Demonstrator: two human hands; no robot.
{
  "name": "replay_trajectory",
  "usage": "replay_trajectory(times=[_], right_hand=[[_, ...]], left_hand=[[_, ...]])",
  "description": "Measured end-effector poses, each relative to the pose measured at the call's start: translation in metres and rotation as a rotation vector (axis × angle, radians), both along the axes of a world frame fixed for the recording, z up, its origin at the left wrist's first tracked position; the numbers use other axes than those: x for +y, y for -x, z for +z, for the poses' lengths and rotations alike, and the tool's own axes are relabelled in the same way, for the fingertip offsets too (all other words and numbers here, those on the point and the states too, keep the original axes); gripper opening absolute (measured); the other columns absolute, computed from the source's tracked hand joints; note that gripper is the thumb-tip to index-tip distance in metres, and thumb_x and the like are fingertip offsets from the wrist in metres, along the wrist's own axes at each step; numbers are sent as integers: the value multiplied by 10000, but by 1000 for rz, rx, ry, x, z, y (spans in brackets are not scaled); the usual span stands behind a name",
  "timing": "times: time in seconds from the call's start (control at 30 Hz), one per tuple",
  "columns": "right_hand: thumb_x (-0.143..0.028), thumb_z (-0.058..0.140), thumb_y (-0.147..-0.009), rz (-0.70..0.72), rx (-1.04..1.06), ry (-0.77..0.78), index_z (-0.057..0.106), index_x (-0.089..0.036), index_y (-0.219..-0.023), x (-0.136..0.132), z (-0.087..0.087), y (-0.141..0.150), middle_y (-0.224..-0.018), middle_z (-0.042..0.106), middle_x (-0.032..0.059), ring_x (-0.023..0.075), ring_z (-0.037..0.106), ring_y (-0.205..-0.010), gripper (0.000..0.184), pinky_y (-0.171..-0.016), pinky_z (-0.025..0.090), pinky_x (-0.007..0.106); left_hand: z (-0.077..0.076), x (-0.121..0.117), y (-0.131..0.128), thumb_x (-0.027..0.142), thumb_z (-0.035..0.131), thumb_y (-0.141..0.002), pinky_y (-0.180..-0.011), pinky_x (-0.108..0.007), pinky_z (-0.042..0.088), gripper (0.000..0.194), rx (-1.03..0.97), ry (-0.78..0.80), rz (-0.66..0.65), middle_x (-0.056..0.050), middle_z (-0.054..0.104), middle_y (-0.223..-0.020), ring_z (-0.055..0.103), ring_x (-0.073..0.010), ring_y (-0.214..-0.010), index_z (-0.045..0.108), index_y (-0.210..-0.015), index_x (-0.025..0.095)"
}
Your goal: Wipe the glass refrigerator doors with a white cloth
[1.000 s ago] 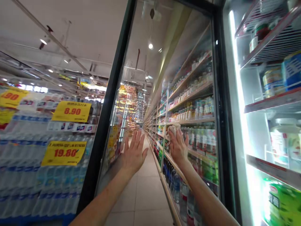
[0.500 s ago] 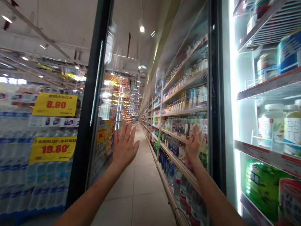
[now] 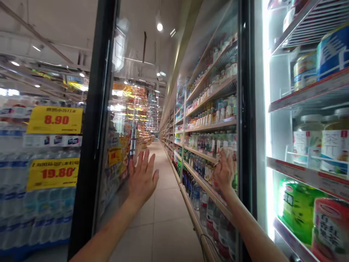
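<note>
A tall glass door (image 3: 166, 174) with a black frame (image 3: 91, 120) stands in front of me. My left hand (image 3: 142, 178) lies open against the glass, palm forward and fingers spread. On the right part of the pane, my right hand (image 3: 225, 174) presses a crumpled pale cloth (image 3: 223, 152) with its fingers. The cloth is partly covered by the fingers. Bottles and shelves show in the glass behind both hands; I cannot tell how much of that is reflection.
On the right is a lit cooler shelf (image 3: 308, 165) with bottles, cans, a green pack (image 3: 297, 207) and a red pack (image 3: 331, 229). Bottled water (image 3: 51, 207) is stacked at left under yellow price signs (image 3: 54, 120). A dark cable (image 3: 203, 242) lies near the floor.
The whole view has shifted slightly, with the door frame now further left. My right hand and the cloth have moved a little left and down. My left hand stays spread, slightly lower.
</note>
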State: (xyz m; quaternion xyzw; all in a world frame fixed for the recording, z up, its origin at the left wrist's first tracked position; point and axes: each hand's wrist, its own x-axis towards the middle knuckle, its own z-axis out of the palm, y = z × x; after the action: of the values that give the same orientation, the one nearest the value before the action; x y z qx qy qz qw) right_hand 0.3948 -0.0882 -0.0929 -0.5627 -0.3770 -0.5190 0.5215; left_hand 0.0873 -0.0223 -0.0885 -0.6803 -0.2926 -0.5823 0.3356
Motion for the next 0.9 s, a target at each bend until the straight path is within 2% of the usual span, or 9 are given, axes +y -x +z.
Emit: replay_trajectory(times=[0.07, 0.13, 0.27, 0.3, 0.5, 0.63, 0.7, 0.83, 0.9], right_hand=[[-193, 372, -817, 23, -221, 119, 475, -231, -1248, 1, -18, 3, -1345, 437, 98, 222, 335, -1283, 445, -1044, 222, 457], [-186, 384, -816, 26, -260, 139, 481, -245, -1242, 0, -35, 1, -1327, 459, 90, 220, 346, -1278, 442, -1052, 206, 462], [-192, 342, -821, -20, 154, -71, 402, -179, -1304, -3, -54, -8, -1323, 442, 164, 270, 387, -1244, 487, -980, 284, 527], [-190, 338, -819, -20, 189, -80, 387, -174, -1313, -4, -57, -6, -1333, 428, 171, 278, 378, -1249, 497, -971, 293, 535], [-151, 391, -814, 66, -244, 183, 413, -245, -1294, -4, -78, 19, -1354, 424, 106, 240, 297, -1306, 489, -1044, 230, 491], [-170, 365, -836, -7, 35, 3, 410, -197, -1295, -3, -76, 18, -1334, 435, 152, 257, 342, -1279, 462, -1008, 267, 519], [-169, 356, -836, 1, 80, -13, 396, -178, -1305, -1, -79, 28, -1348, 412, 164, 265, 323, -1289, 471, -998, 282, 519], [-142, 411, -809, 138, -301, 211, 455, -257, -1261, 0, -99, 62, -1348, 434, 91, 254, 273, -1318, 468, -1041, 240, 498], [-134, 421, -804, 153, -367, 254, 471, -279, -1246, -2, -108, 60, -1324, 465, 72, 244, 300, -1306, 467, -1054, 212, 503]], left_hand=[[-10, -3, -4, 254, 479, -824, -1076, -510, 121, 614, 19, 0, -27, -117, 322, -1398, 245, -258, -1318, 226, -1382, 207], [-20, -4, -7, 250, 487, -822, -1079, -496, 123, 625, 44, -5, -57, -116, 348, -1384, 262, -250, -1312, 218, -1384, 214], [-33, -7, -12, 242, 495, -817, -1079, -497, 119, 640, 59, 19, -77, -115, 346, -1384, 260, -248, -1312, 205, -1387, 222], [-34, -7, -13, 239, 496, -816, -1076, -504, 119, 639, 54, 28, -76, -117, 344, -1385, 258, -252, -1313, 209, -1386, 220], [-38, -9, -18, 239, 499, -813, -1074, -510, 109, 622, 51, 34, -68, -124, 357, -1377, 245, -250, -1318, 238, -1377, 215], [-40, -8, -17, 242, 498, -812, -1076, -506, 110, 593, 76, 14, -62, -136, 377, -1363, 263, -248, -1310, 278, -1360, 198], [-42, -8, -16, 235, 495, -811, -1078, -504, 109, 573, 93, 6, -53, -142, 393, -1352, 285, -248, -1300, 301, -1348, 183], [-52, -6, -14, 192, 464, -816, -1095, -478, 75, 529, 220, -41, -68, -109, 457, -1312, 343, -216, -1273, 336, -1329, 191], [-59, -6, -13, 186, 453, -817, -1105, -454, 55, 515, 303, -59, -97, -79, 473, -1303, 345, -192, -1273, 353, -1321, 213]])
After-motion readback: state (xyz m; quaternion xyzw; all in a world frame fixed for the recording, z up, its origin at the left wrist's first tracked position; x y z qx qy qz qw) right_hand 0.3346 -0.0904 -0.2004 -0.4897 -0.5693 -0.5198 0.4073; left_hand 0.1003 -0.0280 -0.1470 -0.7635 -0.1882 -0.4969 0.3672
